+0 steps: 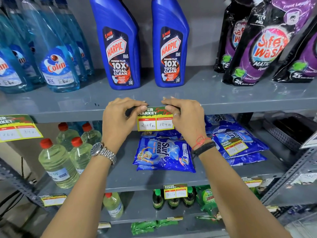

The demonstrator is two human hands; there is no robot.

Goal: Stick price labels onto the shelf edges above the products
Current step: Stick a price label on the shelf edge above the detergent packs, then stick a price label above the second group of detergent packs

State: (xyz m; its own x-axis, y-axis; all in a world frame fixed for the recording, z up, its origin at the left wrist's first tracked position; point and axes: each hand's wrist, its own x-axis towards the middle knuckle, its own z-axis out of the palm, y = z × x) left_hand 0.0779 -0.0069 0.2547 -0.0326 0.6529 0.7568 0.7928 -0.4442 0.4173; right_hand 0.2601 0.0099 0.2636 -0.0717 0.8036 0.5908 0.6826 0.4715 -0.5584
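A yellow and green price label (155, 121) with handwritten prices hangs against the grey shelf edge (68, 115), just above the blue Surf Excel packets (163, 153). My left hand (120, 117) pinches the label's top left corner against the edge. At the top right corner, my right hand (184, 115) presses in the same way. Both thumbs lie on the label's green header. The label's lower half hangs below the edge.
Two blue Harpic bottles (120, 48) stand on the shelf above, between Colin bottles (54, 54) and Safe Wash pouches (260, 45). Another label (17, 129) hangs at the left over clear bottles (56, 162). A loose label (235, 146) lies on packets at the right.
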